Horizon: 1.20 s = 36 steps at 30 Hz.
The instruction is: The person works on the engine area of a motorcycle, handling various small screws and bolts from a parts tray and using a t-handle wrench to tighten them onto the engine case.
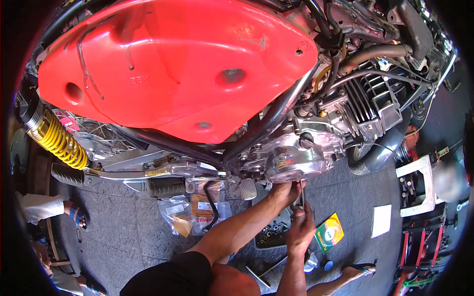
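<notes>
Beneath the silver engine cover (291,163) of a motorcycle, my left hand (284,194) reaches up with its fingers curled against the lower edge. Those fingertips are partly hidden, and what they hold cannot be made out. Just below and to the right, my right hand (301,229) is closed around a slim metal hand tool (302,197). The tool points upward, its top end close to the left fingertips and the cover's underside. Its exact kind is unclear. A ridged foot pedal (248,189) sticks out to the left of my left hand.
Below my hands lies a tray (270,246) of small hardware. A T-handle wrench (266,272), a green-yellow packet (330,233), white paper (381,221) and plastic bags (201,209) are on the floor. A large red body panel (173,64) overhangs. Another person's sandalled foot (78,217) is at left.
</notes>
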{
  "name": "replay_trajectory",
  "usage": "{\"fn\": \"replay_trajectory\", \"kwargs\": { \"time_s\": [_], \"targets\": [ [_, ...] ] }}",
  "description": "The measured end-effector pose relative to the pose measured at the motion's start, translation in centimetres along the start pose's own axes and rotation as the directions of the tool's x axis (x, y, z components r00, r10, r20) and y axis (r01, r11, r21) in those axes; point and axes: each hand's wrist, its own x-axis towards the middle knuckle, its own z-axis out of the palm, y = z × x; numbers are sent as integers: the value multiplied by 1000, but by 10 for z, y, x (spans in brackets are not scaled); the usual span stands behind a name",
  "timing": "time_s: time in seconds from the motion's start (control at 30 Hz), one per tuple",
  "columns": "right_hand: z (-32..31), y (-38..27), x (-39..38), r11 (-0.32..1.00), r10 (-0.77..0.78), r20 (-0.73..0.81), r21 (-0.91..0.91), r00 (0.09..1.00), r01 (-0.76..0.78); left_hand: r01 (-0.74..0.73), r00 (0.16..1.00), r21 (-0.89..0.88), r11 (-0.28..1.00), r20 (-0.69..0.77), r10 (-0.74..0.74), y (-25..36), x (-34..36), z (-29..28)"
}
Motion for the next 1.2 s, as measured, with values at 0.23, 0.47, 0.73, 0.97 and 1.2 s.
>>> {"fn": "replay_trajectory", "kwargs": {
  "time_s": [0.23,0.47,0.73,0.97,1.2],
  "targets": [
    [4,29,-2,975,202,-127,115,971,-187,-47,998,-26,999,45,48,1,-13,15],
    [-4,-22,4,821,455,104,336,884,-462,34,996,-73,997,83,-28,5,3,-7],
    [-10,1,10,678,499,225,500,837,-539,-14,994,-41,999,109,19,4,3,-7],
    [-4,18,-1,994,17,-74,-104,997,-24,11,994,-60,998,105,-5,2,-5,1],
    [9,-22,-6,993,39,-113,111,993,-26,13,994,-64,998,105,-7,3,3,-1]
  ]
}}
